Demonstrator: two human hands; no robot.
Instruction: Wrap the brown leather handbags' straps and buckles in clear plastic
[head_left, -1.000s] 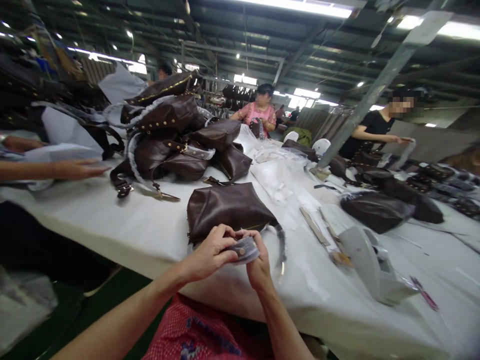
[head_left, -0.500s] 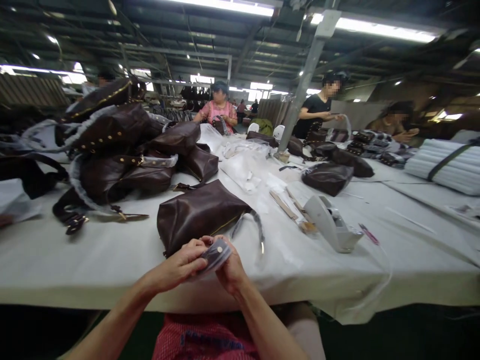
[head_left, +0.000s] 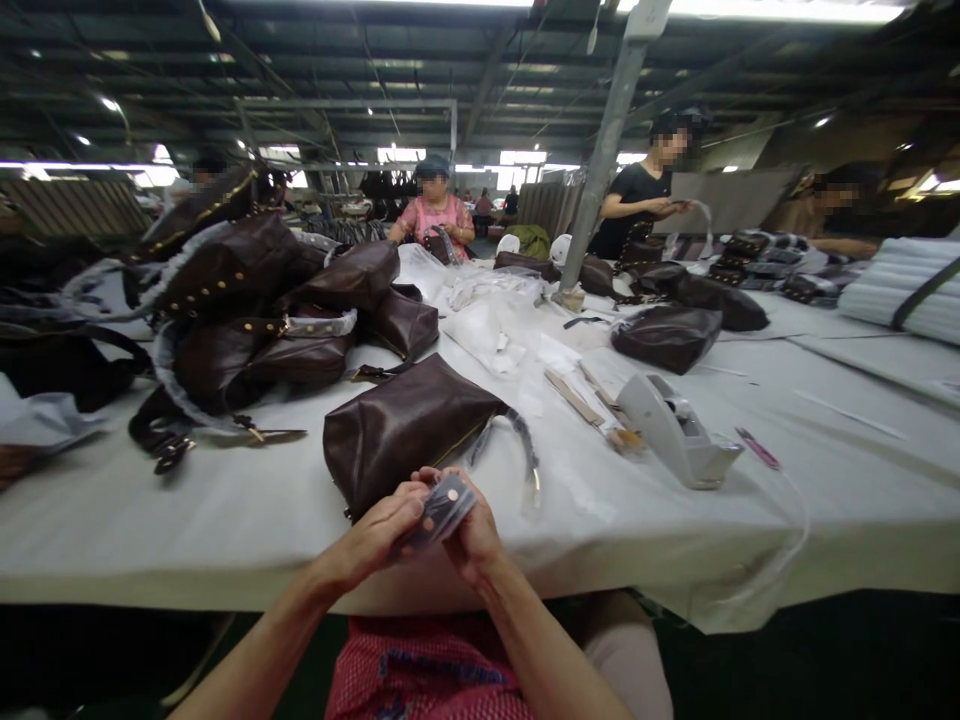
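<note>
Both hands meet at the near edge of a white-covered table [head_left: 225, 520]. My left hand [head_left: 375, 535] and my right hand [head_left: 472, 535] pinch a small dark strap tab [head_left: 444, 508] with a round metal stud, wrapped in clear film. Just beyond them lies a dark brown leather handbag [head_left: 405, 425] on its side, its wrapped handle [head_left: 525, 450] trailing to the right.
A heap of brown handbags [head_left: 262, 300] is piled at the left. A white tape dispenser [head_left: 675, 430], wooden sticks [head_left: 577, 395] and a pink tool [head_left: 757, 447] lie to the right. Plastic sheets cover the middle. Several people work at the far side; a steel post [head_left: 600, 160] rises behind.
The view has swung to the right and levelled, showing more of the table's right side. My hands keep hold of the studded tab, which has tilted a little.
</note>
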